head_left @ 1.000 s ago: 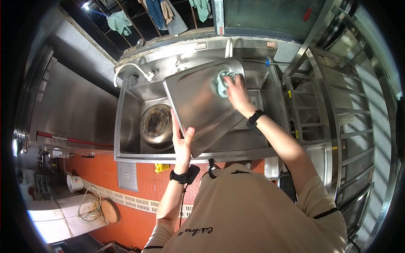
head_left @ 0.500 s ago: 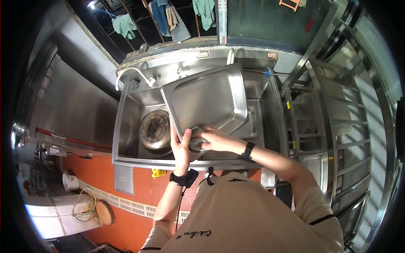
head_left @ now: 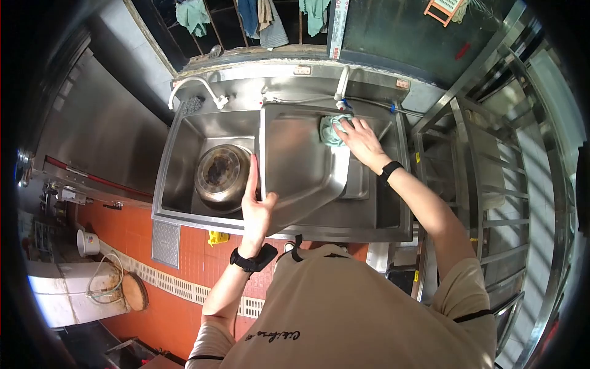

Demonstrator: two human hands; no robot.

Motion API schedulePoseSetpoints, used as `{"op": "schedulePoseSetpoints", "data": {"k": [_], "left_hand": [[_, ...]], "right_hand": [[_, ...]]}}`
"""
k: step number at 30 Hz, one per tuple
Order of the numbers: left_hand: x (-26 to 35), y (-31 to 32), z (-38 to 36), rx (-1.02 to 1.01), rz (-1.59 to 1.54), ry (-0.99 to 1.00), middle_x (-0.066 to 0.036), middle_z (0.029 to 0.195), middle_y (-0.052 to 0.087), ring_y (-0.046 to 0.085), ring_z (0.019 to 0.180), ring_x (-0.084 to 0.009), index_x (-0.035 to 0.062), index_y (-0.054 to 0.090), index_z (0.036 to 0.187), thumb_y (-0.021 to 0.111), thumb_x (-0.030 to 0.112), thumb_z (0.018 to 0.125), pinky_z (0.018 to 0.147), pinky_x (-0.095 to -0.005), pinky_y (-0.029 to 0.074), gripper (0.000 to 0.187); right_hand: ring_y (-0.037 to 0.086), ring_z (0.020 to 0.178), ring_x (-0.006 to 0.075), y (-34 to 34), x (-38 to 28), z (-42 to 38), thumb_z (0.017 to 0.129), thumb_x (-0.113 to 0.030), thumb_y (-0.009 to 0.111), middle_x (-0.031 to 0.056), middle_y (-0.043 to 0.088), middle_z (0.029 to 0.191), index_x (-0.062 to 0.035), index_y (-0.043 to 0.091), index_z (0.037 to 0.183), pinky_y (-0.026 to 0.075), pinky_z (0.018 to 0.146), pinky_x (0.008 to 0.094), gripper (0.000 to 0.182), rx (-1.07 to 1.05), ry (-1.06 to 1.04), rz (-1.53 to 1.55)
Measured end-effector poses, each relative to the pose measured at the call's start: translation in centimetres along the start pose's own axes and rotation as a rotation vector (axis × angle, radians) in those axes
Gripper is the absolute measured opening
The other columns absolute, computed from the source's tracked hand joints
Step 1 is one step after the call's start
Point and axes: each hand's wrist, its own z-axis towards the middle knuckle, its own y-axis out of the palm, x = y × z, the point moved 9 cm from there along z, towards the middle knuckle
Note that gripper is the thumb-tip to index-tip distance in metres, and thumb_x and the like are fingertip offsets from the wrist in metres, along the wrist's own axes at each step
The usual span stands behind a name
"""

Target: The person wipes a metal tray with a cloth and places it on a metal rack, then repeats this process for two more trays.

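Observation:
A large rectangular stainless-steel pan [head_left: 298, 157] lies tilted over the right part of the double sink, its inside facing me. My left hand [head_left: 257, 209] grips the pan's near left edge, the thumb on the inner side and the fingers along the outside. Bunched under the fingers of my right hand [head_left: 364, 144] is a pale green cloth [head_left: 332, 131], pressed against the pan's far right inner area. In the left basin, a round metal pot [head_left: 221, 175] rests with its browned, stained bottom up, close to my left fingers.
The steel sink [head_left: 175, 212] has a white faucet [head_left: 200, 83] at the left and another faucet [head_left: 342, 83] behind the pan. Steel wool [head_left: 194, 104] sits on the back left ledge. A metal rack [head_left: 485, 178] stands at the right. Cloths [head_left: 270, 27] hang at the window.
My right hand has carried the cloth from the pan's near left corner to its far right area. The pan has turned straighter, and my left hand still grips its left edge.

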Motion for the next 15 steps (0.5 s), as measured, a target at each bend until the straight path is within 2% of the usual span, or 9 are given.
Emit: {"op": "schedulePoseSetpoints", "data": {"k": [1, 4, 6, 8, 10, 12, 13, 14, 15], "left_hand": [[0.3, -0.1, 0.0, 0.0, 0.024, -0.024, -0.002, 0.135, 0.049, 0.052, 0.092, -0.0044, 0.0116, 0.026, 0.15, 0.047, -0.012, 0.072, 0.083, -0.016, 0.04, 0.084], [0.0, -0.3, 0.0, 0.001, 0.073, -0.005, -0.002, 0.131, 0.053, 0.053, 0.089, -0.0042, 0.0125, 0.025, 0.15, 0.047, -0.013, 0.072, 0.08, -0.0156, 0.041, 0.085], [-0.2, -0.5, -0.1, 0.003, 0.107, 0.037, -0.001, 0.128, 0.055, 0.053, 0.088, -0.0042, 0.0128, 0.025, 0.15, 0.047, -0.014, 0.071, 0.079, -0.0155, 0.041, 0.086], [0.0, -1.0, 0.1, 0.064, 0.025, 0.081, 0.0, 0.125, 0.056, 0.053, 0.089, -0.0039, 0.0133, 0.025, 0.15, 0.047, -0.014, 0.071, 0.079, -0.0157, 0.041, 0.087], [-1.2, -1.9, 0.5, 0.089, 0.009, 0.036, 0.002, 0.113, 0.058, 0.051, 0.081, -0.0043, 0.0137, 0.024, 0.151, 0.047, -0.012, 0.073, 0.074, -0.0152, 0.04, 0.085], [-2.1, -3.3, 0.8, 0.184, -0.04, -0.02, 0.001, 0.105, 0.055, 0.05, 0.083, -0.007, 0.0129, 0.028, 0.149, 0.05, -0.006, 0.076, 0.076, -0.0183, 0.04, 0.079], [-3.7, -4.4, 0.9, 0.257, -0.143, -0.083, 0.0, 0.104, 0.055, 0.05, 0.089, -0.0097, 0.0114, 0.033, 0.146, 0.051, -0.001, 0.077, 0.08, -0.0213, 0.04, 0.072], [-5.3, -5.4, 0.8, 0.328, -0.244, -0.146, -0.001, 0.104, 0.054, 0.051, 0.094, -0.0124, 0.0098, 0.038, 0.143, 0.052, 0.003, 0.079, 0.084, -0.0243, 0.04, 0.066], [-6.2, -5.9, 0.7, 0.359, -0.346, -0.209, -0.004, 0.109, 0.054, 0.05, 0.104, -0.0177, 0.0064, 0.045, 0.131, 0.055, 0.012, 0.08, 0.092, -0.0295, 0.04, 0.053]], "right_hand": [[0.051, 0.109, 0.0272, 0.5, -0.3, -0.6, 0.081, -0.011, 0.054, 0.008, 0.052, 0.125, -0.013, 0.056, 0.123, 0.044, 0.09, 0.0386, 0.042, -0.003, 0.006, 0.0], [0.049, 0.114, 0.0291, 3.0, -1.7, -2.3, 0.081, -0.008, 0.052, 0.0048, 0.043, 0.14, -0.024, 0.059, 0.122, 0.048, 0.092, 0.0425, 0.044, -0.207, 0.14, 0.184], [0.048, 0.116, 0.0301, 4.1, -4.0, -3.6, 0.08, -0.008, 0.054, 0.004, 0.041, 0.142, -0.0226, 0.06, 0.119, 0.05, 0.089, 0.0419, 0.043, -0.259, 0.116, 0.263], [0.048, 0.117, 0.0307, 5.4, -6.6, -5.2, 0.077, -0.009, 0.058, 0.0028, 0.044, 0.14, -0.0211, 0.061, 0.115, 0.051, 0.087, 0.0408, 0.04, -0.43, 0.054, 0.425], [0.054, 0.11, 0.0305, 5.0, -8.2, -6.5, 0.074, -0.01, 0.063, 0.0061, 0.058, 0.118, -0.0176, 0.064, 0.108, 0.054, 0.081, 0.0402, 0.035, -0.144, -0.024, 0.535], [0.058, 0.103, 0.0285, 4.2, -6.2, -6.1, 0.074, -0.007, 0.062, 0.0105, 0.061, 0.108, -0.0122, 0.066, 0.102, 0.053, 0.081, 0.0391, 0.029, -0.27, 0.249, 0.973], [0.06, 0.097, 0.0272, 2.7, -3.8, -5.9, 0.075, -0.004, 0.06, 0.0127, 0.062, 0.1, -0.008, 0.066, 0.099, 0.05, 0.082, 0.0383, 0.025, -0.145, 0.402, 1.159], [0.06, 0.097, 0.0284, -1.0, -1.1, -6.0, 0.075, -0.002, 0.059, 0.0125, 0.063, 0.096, -0.0052, 0.065, 0.099, 0.049, 0.082, 0.0377, 0.025, 0.086, 0.56, 1.154], [0.06, 0.097, 0.03, -4.8, 0.9, -6.2, 0.075, -0.003, 0.059, 0.0135, 0.062, 0.096, -0.0044, 0.065, 0.1, 0.049, 0.083, 0.038, 0.025, 0.321, 0.606, 1.104]]}}
